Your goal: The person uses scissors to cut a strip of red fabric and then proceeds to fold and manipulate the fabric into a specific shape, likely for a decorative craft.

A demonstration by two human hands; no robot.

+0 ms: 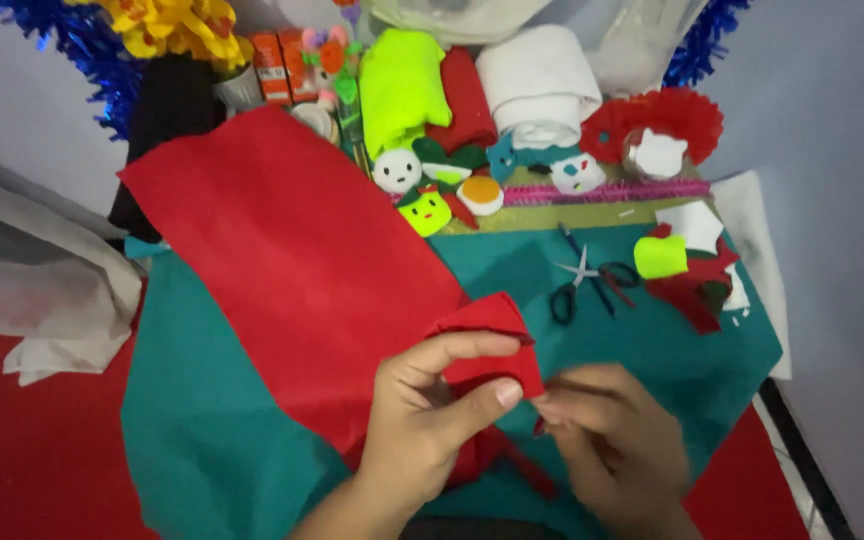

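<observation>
Both hands, left hand and right hand, pinched one folded corner of one red felt sheet; one pair of scissors lay at two o'clock on one teal felt sheet.

We see 2 hands, left hand and right hand, pinching folded red felt; scissors lie nearby on teal felt.
</observation>
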